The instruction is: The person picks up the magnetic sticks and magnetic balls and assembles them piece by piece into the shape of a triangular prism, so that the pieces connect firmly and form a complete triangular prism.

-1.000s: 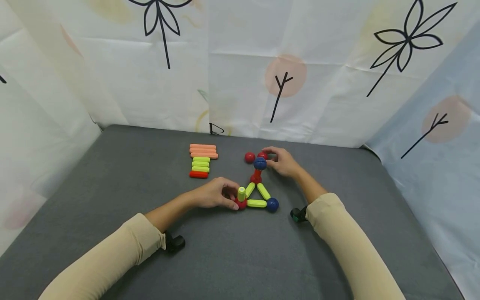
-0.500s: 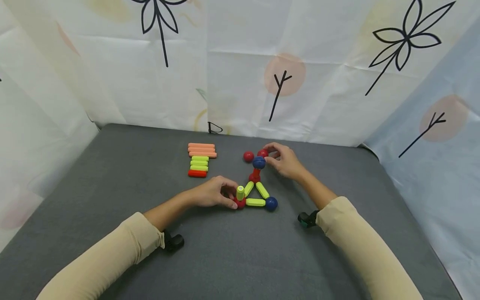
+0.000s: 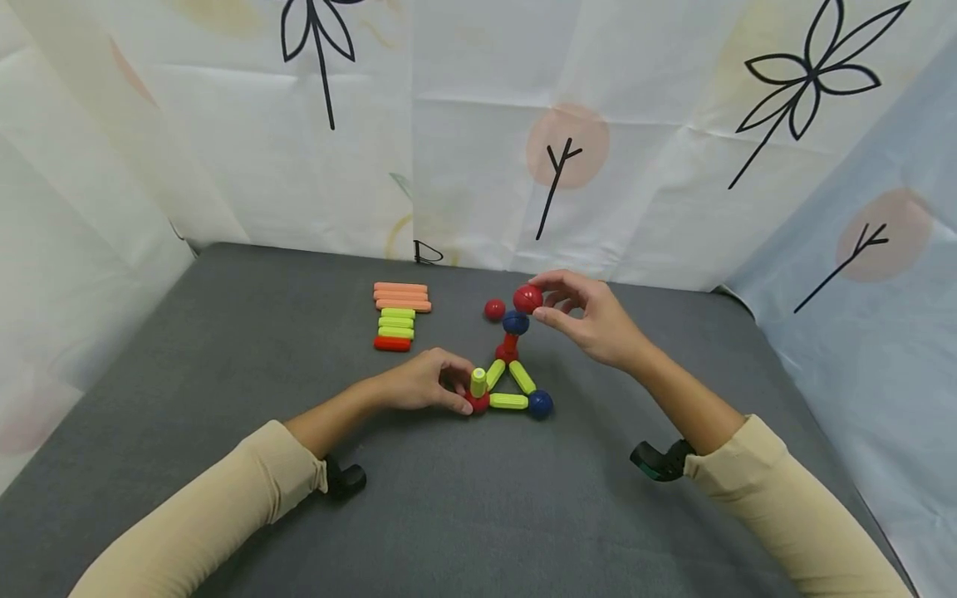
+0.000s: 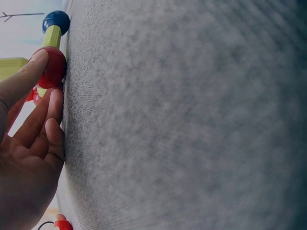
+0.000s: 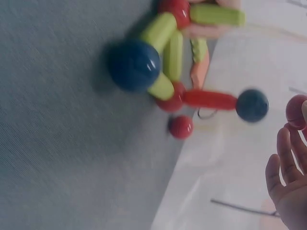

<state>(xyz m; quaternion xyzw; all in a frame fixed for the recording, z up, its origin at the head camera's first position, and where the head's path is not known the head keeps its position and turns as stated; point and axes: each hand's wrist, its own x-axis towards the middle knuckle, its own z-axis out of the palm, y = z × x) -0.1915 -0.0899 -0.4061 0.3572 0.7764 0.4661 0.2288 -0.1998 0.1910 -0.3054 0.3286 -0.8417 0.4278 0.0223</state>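
Observation:
A triangle of yellow-green rods [image 3: 508, 401] lies on the table, joined by balls at its corners. My left hand [image 3: 426, 380] pinches the red corner ball [image 4: 53, 68], from which a yellow-green rod [image 3: 478, 382] stands upright. At the right corner sits a blue ball [image 5: 134, 65]. From the far red ball [image 5: 171, 97] a red rod [image 5: 209, 99] rises, topped by another blue ball [image 5: 252, 105]. My right hand [image 3: 591, 320] pinches a loose red ball [image 3: 527, 299] in the air, near that upper blue ball and apart from it in the right wrist view.
Another red ball [image 3: 494, 310] rests on the grey table [image 3: 478, 515] behind the triangle. To the left lie several orange rods [image 3: 401, 296], yellow-green rods [image 3: 396, 323] and one red rod [image 3: 392, 343] in a column. A patterned cloth [image 3: 478, 149] hangs along the back.
My right hand has lifted the red ball off the table and brought it up and nearer the upper blue ball. My left hand has stayed at the red corner ball.

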